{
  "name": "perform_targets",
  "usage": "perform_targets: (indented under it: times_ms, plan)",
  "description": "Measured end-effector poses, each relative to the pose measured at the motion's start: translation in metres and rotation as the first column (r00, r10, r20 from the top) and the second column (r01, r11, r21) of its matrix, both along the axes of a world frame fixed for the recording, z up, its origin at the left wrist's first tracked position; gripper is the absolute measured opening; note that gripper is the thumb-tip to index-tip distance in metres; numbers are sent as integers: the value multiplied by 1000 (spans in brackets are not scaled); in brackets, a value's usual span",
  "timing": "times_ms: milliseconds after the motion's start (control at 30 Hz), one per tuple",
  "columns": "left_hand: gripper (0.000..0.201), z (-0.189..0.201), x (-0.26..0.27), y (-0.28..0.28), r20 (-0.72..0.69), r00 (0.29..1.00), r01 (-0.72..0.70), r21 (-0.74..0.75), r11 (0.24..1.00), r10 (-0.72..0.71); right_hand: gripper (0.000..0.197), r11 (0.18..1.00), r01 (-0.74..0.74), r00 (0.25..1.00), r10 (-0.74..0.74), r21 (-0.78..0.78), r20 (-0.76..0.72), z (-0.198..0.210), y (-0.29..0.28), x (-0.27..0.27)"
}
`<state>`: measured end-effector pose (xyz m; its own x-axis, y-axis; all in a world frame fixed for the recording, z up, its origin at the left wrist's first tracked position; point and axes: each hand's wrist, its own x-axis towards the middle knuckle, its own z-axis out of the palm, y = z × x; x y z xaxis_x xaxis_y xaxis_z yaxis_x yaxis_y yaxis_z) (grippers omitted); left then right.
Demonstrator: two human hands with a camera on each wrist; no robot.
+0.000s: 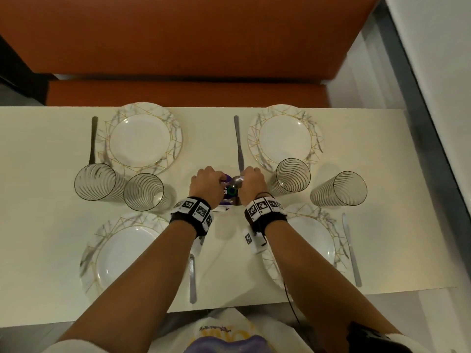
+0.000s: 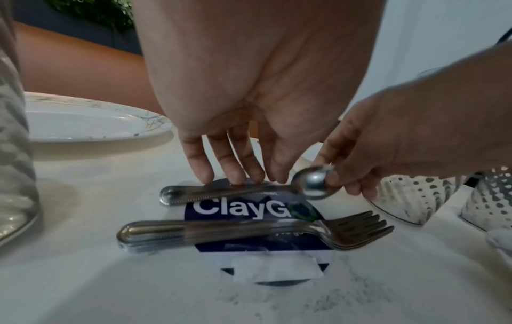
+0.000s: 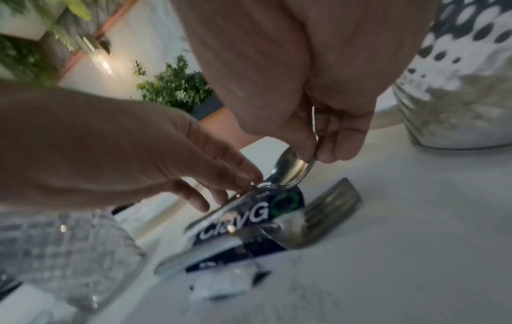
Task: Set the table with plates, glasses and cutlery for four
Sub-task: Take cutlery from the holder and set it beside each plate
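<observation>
At the table's centre a spoon [image 2: 227, 194] lies across a round dark "ClayGo" sticker [image 2: 243, 209], with a stack of forks [image 2: 249, 232] just in front of it. My left hand [image 2: 235, 179] rests straight fingertips on the spoon's handle. My right hand [image 2: 332, 182] pinches the spoon's bowl [image 3: 291, 171] between thumb and fingers. In the head view both hands [image 1: 221, 180] [image 1: 244, 179] meet over the sticker. Marbled plates sit at the far left [image 1: 175, 138], far right [image 1: 254, 138], near left [image 1: 89, 258] and near right [image 1: 331, 240], each with a knife beside it.
Ribbed glasses stand in pairs, left [image 1: 95, 182] [image 1: 144, 192] and right [image 1: 293, 175] [image 1: 339, 188] of my hands. Knives lie at the far left [image 1: 93, 138], far centre [image 1: 238, 141], near centre [image 1: 193, 278] and near right [image 1: 351, 250]. An orange bench [image 1: 178, 93] runs behind the table.
</observation>
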<state>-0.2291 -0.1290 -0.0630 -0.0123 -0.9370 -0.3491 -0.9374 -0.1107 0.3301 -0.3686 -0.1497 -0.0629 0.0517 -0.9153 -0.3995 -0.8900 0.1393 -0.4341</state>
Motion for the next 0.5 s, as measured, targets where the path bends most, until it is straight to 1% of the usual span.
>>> perform_targets:
  times_ms: [100, 167, 200, 233, 300, 400, 433, 500]
  plan:
    - [24, -1, 3, -4, -62, 996, -60, -37, 997, 58, 32, 995, 63, 992, -53, -82, 114, 13, -8, 5]
    - [22, 3, 6, -6, -180, 978, -123, -76, 989, 108, 31, 988, 75, 986, -53, -136, 156, 28, -16, 10]
    - [20, 7, 8, -8, -260, 956, -165, -95, 982, 135, 31, 983, 73, 984, -43, -171, 174, 36, -20, 13]
    - [17, 13, 9, -9, -356, 918, -221, -98, 970, 173, 32, 974, 75, 978, -31, -213, 204, 44, -24, 15]
    - [12, 31, 11, -13, -553, 790, -347, -49, 937, 263, 30, 946, 100, 957, -6, -309, 290, 61, -33, 19]
    - [10, 58, 12, -14, -741, 557, -468, 93, 879, 375, 20, 870, 188, 904, 28, -456, 427, 85, -41, 23]
    - [10, 64, 11, -12, -782, 481, -484, 140, 864, 396, 20, 849, 230, 884, 22, -475, 468, 90, -42, 24]
    - [10, 75, 9, -5, -840, 334, -506, 222, 834, 427, 23, 841, 328, 832, -41, -430, 554, 95, -38, 23]
